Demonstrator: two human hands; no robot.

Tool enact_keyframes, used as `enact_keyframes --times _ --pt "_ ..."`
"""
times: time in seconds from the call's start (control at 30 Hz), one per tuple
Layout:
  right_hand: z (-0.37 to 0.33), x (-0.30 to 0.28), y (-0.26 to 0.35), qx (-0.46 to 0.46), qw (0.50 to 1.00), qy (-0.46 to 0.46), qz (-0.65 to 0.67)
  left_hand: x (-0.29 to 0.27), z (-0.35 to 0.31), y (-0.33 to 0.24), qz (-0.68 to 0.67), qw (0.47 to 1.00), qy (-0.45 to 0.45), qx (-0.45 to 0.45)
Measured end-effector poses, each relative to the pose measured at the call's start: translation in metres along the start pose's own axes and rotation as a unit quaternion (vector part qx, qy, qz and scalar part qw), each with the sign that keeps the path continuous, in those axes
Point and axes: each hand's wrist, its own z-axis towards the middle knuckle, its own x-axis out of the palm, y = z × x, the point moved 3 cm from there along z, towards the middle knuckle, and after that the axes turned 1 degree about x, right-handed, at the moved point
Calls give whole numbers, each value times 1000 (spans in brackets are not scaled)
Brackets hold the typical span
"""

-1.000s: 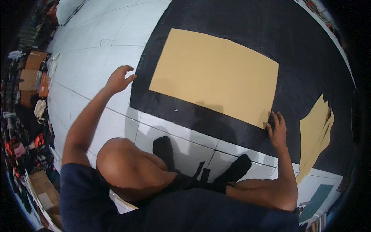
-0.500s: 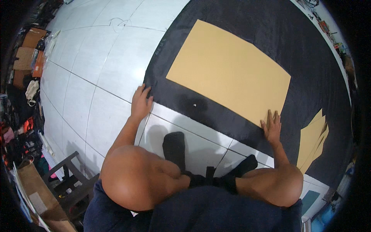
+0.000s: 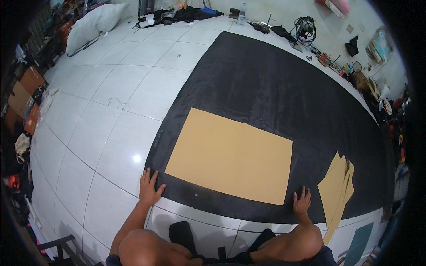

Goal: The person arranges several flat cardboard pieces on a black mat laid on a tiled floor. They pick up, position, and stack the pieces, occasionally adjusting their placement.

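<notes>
A broad sheet of black fabric lies spread on the floor before me. On its near part rests a large tan cardboard pattern piece, flat and roughly four-sided. My left hand lies open on the near left corner of the fabric, fingers spread. My right hand rests open on the fabric just right of the cardboard piece's near right corner, apart from it. Farther right, several narrow pointed cardboard pieces overlap one another, partly hanging past the fabric's near edge.
White floor tiles surround the fabric. A bottle stands at the far wall, with a coiled black cable to its right. A stuffed white sack sits far left; boxes line the left side. A green board lies near right.
The view has tilted up, showing the fabric's far end and wall. My right hand has come off the large cardboard piece onto the fabric beside it. My left hand stays at the corner.
</notes>
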Motion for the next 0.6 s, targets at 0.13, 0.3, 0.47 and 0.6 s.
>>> enact_keyframes --times 0.13,0.3,0.47,0.6 --pt "-3 3 -34 111 993 28 -6 7 9 -3 21 999 39 -11" --pt "-8 11 -67 128 992 16 11 9 10 -8 22 998 57 -15" --pt "-8 13 -73 110 994 9 13 8 7 -7 31 997 66 -20" --pt "-10 11 -67 116 993 10 8 6 6 -6 32 997 71 -30"
